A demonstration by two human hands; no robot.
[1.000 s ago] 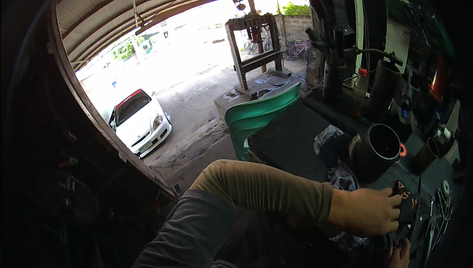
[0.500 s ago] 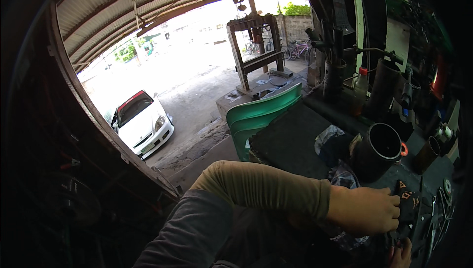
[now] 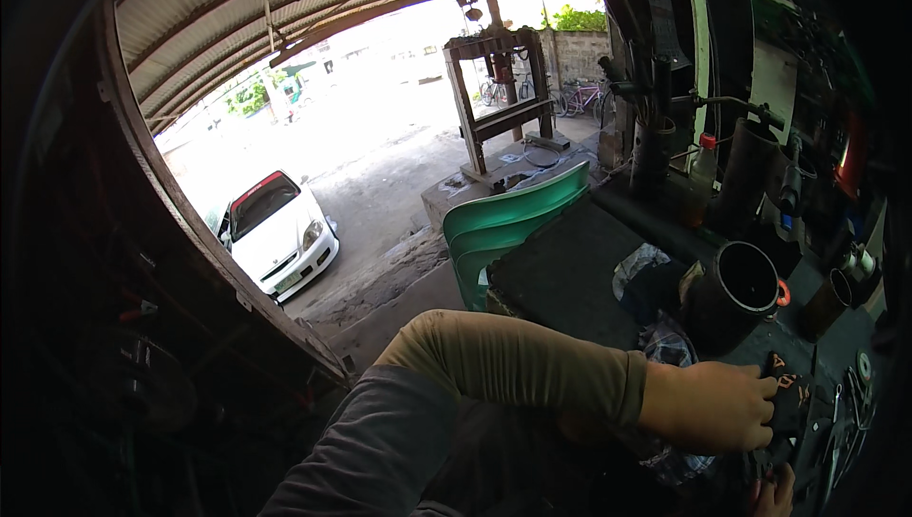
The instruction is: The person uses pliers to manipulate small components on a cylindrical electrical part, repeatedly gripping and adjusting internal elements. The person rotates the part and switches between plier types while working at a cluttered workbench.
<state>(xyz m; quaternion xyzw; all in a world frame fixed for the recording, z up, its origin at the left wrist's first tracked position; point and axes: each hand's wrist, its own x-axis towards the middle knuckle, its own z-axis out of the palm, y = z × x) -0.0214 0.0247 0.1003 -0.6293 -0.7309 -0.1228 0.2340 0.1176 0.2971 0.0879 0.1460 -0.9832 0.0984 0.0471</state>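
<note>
My left hand (image 3: 711, 410) reaches across to the right over the dark workbench (image 3: 560, 275), its fingers curled down. What they close on is hidden beneath the hand. Touching or just beyond its fingertips lies a black item with orange markings (image 3: 785, 386), whose kind I cannot make out. Below it, at the lower edge, my right hand (image 3: 781, 493) shows only in part, with bent fingers beside a small reddish piece. Its grip is too dark to read further. A crumpled checked cloth (image 3: 676, 466) lies under my left wrist.
A wide black pipe-like container (image 3: 745, 282) stands behind my left hand, with a smaller cylinder (image 3: 826, 304) to its right. Wrenches (image 3: 834, 436) lie at the right. Beyond the bench are a green plastic chair (image 3: 513, 223), a press frame (image 3: 503, 123) and a white car (image 3: 283, 237).
The whole scene has shifted slightly right in the view. Both hands stay at the same spot on the bench, with almost no change in their fingers.
</note>
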